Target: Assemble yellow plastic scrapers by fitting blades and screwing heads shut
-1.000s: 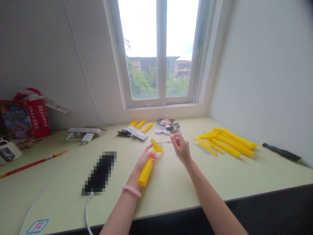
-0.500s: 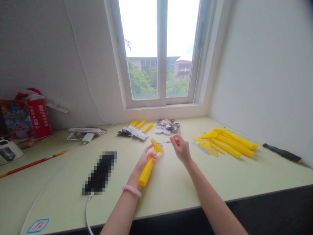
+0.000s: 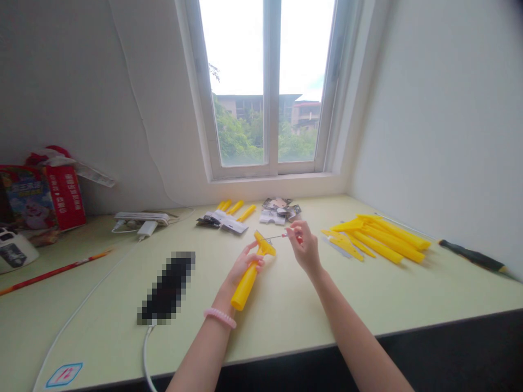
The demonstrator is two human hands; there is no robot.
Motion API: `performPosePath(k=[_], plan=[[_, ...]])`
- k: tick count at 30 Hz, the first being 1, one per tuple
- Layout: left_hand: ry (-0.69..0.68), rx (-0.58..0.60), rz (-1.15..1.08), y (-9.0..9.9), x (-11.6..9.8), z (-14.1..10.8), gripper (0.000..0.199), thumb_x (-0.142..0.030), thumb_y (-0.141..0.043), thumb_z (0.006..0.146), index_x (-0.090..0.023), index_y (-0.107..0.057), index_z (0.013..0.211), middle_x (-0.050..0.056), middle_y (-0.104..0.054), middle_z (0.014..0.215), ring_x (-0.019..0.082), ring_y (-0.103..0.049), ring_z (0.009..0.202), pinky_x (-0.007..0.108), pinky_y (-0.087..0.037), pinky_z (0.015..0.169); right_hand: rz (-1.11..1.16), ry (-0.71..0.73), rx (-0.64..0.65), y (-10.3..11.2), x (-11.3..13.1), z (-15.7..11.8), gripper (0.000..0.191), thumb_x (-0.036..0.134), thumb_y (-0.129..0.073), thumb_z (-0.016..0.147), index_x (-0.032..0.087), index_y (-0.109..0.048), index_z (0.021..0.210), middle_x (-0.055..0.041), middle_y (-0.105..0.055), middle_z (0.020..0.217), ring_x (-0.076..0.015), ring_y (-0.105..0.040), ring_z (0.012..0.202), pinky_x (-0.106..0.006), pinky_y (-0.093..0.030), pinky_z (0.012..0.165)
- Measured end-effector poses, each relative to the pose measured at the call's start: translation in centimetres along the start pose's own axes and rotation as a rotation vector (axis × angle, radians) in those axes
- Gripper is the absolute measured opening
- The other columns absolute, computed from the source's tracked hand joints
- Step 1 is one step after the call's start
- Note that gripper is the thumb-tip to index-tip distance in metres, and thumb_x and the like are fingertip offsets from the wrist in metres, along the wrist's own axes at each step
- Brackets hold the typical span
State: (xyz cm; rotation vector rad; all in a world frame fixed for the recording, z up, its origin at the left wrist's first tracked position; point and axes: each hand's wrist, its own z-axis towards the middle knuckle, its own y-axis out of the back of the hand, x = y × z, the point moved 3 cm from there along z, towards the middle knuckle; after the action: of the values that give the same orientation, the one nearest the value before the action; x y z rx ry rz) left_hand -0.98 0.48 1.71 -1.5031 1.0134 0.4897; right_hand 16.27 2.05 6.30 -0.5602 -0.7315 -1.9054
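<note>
Gripping yellow plastic scraper [image 3: 246, 288] in left hand [image 3: 244, 265], fingers wrapped round handle; right hand [image 3: 304, 249] pinching small red-handled screwdriver [image 3: 274, 237], tip beside scraper head.

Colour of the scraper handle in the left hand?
The scraper handle is bright yellow; the head view shows it best.

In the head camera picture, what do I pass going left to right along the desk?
red carton, white power strip, yellow scraper in left hand, right hand pinching a thin pin, yellow plastic pile, black-handled screwdriver
</note>
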Motion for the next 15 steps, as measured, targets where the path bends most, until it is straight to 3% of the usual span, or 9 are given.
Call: performPosePath(k=[6,10,15], plan=[[-0.002,-0.002,-0.014,-0.26,-0.1,-0.09,0.074,0.001,-0.052,0.064,-0.021,-0.029,0.131,0.003,-0.056,0.074,0.003,-0.046,0.045,0.011,-0.032,0.04,-0.073,0.067,0.06,-0.03,-0.01,0.09,0.012,0.03,-0.038,0.087,0.021,-0.046,0.084,0.0,-0.057,0.071,-0.0137,-0.056,0.062,-0.024,-0.043,0.056],[-0.006,0.018,-0.016,-0.28,-0.1,0.0,0.074,0.001,-0.051,0.065,-0.021,-0.028,0.131,0.002,-0.056,0.074,0.003,-0.046,0.044,0.011,-0.032,0.04,-0.107,0.135,0.006,0.13,0.11,0.18,0.011,0.027,-0.038,0.086,0.021,-0.047,0.083,-0.0026,-0.055,0.079,-0.016,-0.055,0.074,-0.028,-0.045,0.066],[0.001,0.001,-0.01,-0.03,0.0,0.14,0.075,0.001,-0.054,0.063,-0.021,-0.03,0.131,0.002,-0.056,0.074,0.004,-0.047,0.046,0.012,-0.033,0.041,-0.032,0.097,-0.004,0.14,0.25,0.12,0.007,0.029,-0.045,0.085,0.021,-0.045,0.085,-0.0001,-0.055,0.073,-0.0131,-0.056,0.063,-0.024,-0.044,0.056]])
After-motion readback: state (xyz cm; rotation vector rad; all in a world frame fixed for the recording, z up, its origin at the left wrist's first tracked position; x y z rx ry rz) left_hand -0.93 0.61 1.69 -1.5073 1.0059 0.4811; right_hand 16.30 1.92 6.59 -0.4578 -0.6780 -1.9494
